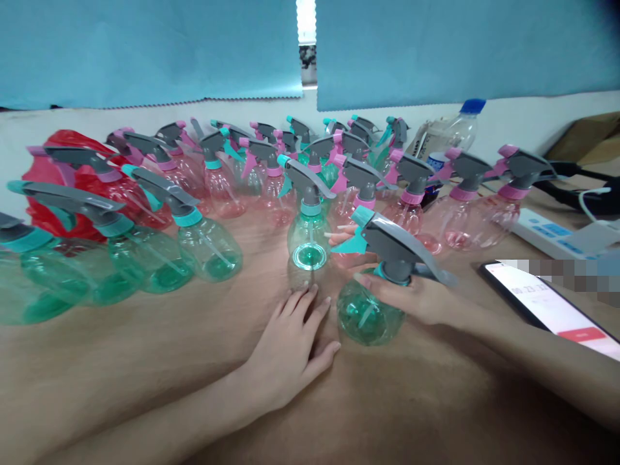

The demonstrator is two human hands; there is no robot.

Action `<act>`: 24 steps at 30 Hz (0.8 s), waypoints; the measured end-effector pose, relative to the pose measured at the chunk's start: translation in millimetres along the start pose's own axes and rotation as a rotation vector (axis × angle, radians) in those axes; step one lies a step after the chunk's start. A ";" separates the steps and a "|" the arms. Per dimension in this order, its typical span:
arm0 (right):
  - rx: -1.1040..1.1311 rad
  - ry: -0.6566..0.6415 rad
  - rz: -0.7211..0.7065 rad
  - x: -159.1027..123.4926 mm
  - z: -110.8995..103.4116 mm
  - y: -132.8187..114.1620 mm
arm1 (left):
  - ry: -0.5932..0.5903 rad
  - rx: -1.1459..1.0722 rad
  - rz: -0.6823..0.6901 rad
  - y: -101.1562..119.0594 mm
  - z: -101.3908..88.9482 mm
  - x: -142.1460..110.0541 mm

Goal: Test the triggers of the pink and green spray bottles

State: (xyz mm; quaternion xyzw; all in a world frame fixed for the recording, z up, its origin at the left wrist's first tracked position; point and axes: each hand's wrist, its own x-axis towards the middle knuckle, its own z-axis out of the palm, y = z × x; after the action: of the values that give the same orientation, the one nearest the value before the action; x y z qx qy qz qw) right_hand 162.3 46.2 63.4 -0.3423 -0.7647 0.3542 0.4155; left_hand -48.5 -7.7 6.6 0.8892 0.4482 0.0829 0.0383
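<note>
My right hand (402, 290) is wrapped round the neck of a green spray bottle (371, 316) with a grey and turquoise trigger head. That bottle stands tilted slightly, its base at or near the tabletop. Flat on the brown table (194, 361) rests my left hand (290, 342), fingers spread and pointing forward. Just beyond its fingertips is another green spray bottle (309, 239), upright, with a turquoise collar. Part of the right fingers shows behind the held bottle's trigger.
Several green spray bottles (210, 252) line the left side. Pink spray bottles (278, 200) crowd the back. A red plastic bag (72, 194) lies behind the left row. At right are a phone (547, 303), a power strip (547, 232) and a clear blue-capped bottle (460, 132).
</note>
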 end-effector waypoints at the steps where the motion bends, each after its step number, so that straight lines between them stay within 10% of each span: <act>1: 0.002 -0.001 0.001 0.0 0.0 -0.5 | 0.000 -0.001 0.000 0.0 -0.2 -0.1; 24: 0.003 0.036 0.021 0.5 2.0 -7.2 | -0.011 -0.022 -0.006 1.6 -3.2 0.5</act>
State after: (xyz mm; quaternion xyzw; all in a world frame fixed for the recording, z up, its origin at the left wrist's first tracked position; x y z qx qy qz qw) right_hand 158.7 42.4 68.8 -0.3560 -0.7530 0.3532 0.4260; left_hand -47.6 -8.3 10.0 0.8879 0.4497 0.0829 0.0505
